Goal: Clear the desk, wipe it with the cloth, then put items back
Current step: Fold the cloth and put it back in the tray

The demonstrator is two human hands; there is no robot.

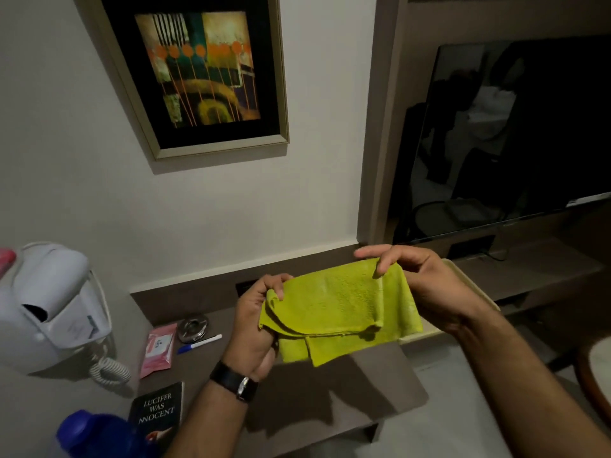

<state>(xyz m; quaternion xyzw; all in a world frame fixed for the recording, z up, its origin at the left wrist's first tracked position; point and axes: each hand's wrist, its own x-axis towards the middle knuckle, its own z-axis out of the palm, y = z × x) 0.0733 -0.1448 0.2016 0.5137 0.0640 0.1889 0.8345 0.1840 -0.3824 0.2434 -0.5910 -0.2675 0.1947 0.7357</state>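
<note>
A yellow-green cloth (340, 309) hangs folded in the air above the brown desk (330, 398), held between both hands. My left hand (254, 328) grips its left edge, with a black watch on the wrist. My right hand (426, 285) pinches its upper right corner. On the desk's left part lie a black book (157, 413), a pink packet (158, 350), a white and blue pen (199, 343) and a round metal ashtray (192, 325).
A white wall-mounted hair dryer (49, 309) with a coiled cord hangs at the left. A blue-capped bottle (96, 434) is at the bottom left. A cream tray (476, 292) sits behind my right hand. A dark TV (515, 133) and a framed picture (195, 67) are on the wall.
</note>
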